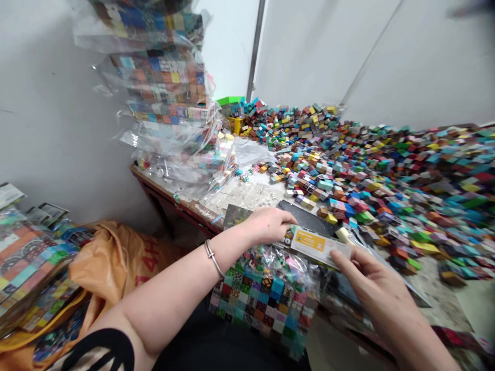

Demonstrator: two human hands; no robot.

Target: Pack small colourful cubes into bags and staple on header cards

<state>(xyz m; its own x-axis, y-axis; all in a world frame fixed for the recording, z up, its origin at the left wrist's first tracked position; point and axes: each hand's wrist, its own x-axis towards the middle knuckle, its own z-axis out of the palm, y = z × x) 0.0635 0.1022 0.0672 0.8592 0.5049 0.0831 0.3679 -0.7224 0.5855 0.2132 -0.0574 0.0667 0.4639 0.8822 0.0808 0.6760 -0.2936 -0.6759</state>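
Note:
A clear plastic bag of colourful patterned cubes [266, 304] hangs over the table's front edge, in front of my body. Along its top runs a printed header card [309, 241] with a yellow and white label. My left hand [268, 225] is closed at the card's left end, its fingertips partly hidden. At the other end, my right hand [371, 275] grips the card, thumb on top and fingers curled behind. A dark flat sheet [305, 217] lies on the table just beyond the card.
Loose coloured cubes [367, 170] form a large heap across the table [251, 193]. Packed bags of cubes [166, 108] are stacked high at the back left. Below on the left are an orange sack [112, 257] and more packed bags [23, 257]. White walls stand behind.

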